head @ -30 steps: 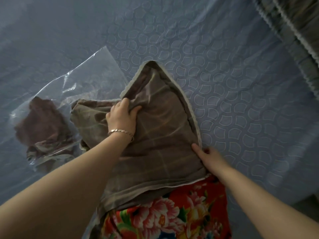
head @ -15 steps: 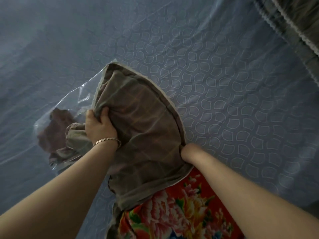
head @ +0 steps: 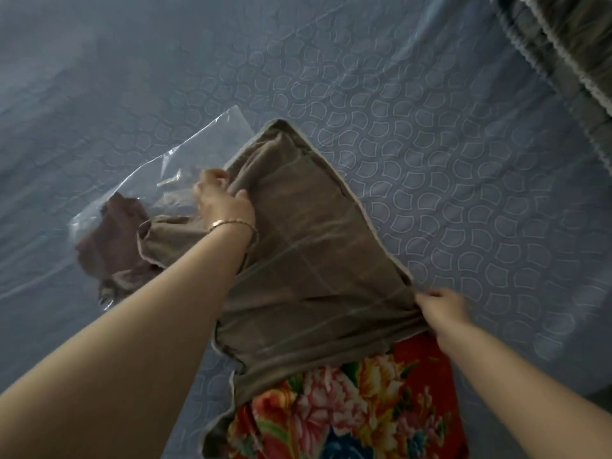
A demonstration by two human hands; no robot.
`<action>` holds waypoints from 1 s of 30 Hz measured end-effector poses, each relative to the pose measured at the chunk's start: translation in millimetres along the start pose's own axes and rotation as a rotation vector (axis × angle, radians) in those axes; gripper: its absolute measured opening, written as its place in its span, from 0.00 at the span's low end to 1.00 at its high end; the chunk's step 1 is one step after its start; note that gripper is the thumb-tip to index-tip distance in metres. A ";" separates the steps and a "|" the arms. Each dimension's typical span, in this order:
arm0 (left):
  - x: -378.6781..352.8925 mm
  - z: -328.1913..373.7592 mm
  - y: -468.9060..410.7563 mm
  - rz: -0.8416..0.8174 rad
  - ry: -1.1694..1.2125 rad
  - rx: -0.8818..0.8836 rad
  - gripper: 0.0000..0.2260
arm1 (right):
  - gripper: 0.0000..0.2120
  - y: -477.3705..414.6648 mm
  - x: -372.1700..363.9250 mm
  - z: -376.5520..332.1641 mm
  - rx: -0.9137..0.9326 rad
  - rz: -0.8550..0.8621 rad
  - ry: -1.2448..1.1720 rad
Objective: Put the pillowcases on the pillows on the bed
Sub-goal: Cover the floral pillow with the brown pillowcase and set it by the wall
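Gripping a bunched fold at the far left edge of the brown checked pillowcase (head: 314, 246) with the curled fingers and thumb of the left hand (head: 222, 200), and pinching its right seam near the open mouth with the fingertips of the right hand (head: 442, 306). Working the case, by the look of it, down over the red floral pillow (head: 357, 399), lying on the blue quilted bed (head: 430, 160) and showing bare at the near end. Likely needing even pulls on both sides, seating the far corners first and avoiding any twist in the seam. Reaching forward on two nearly straight bare forearms, bending the left wrist with its bracelet (head: 231, 223) over the cloth, holding the right arm lower and out to the side. Lying just beyond the left hand, a clear plastic bag (head: 185, 154) containing more brown fabric (head: 112, 240).
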State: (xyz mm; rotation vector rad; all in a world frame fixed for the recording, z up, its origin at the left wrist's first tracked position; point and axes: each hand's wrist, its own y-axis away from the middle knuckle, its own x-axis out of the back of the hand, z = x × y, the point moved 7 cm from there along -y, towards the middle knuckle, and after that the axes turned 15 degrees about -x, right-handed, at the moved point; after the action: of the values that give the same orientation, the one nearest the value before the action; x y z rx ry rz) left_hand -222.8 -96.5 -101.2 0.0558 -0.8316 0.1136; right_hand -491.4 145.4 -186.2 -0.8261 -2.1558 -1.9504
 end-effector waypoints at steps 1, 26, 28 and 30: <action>-2.7 7.8 22.7 -0.074 -0.031 -0.141 0.14 | 0.06 4.7 -1.0 -1.3 0.026 0.022 0.033; 97.0 -141.7 233.0 -0.418 -0.493 0.125 0.14 | 0.07 165.9 -90.5 13.0 1.641 0.287 1.032; 83.7 -143.9 245.8 -0.555 -0.636 0.109 0.14 | 0.06 168.9 -85.8 21.4 1.724 0.251 1.071; 60.3 -132.9 270.1 -0.569 -0.620 -0.216 0.08 | 0.07 160.9 -71.1 23.2 1.750 0.279 1.139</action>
State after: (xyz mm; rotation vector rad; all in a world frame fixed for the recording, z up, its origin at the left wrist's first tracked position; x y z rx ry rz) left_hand -118.0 188.7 -144.6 0.1254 -1.4090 -0.5556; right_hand -350.3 148.7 -78.6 0.2945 -1.7317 0.1688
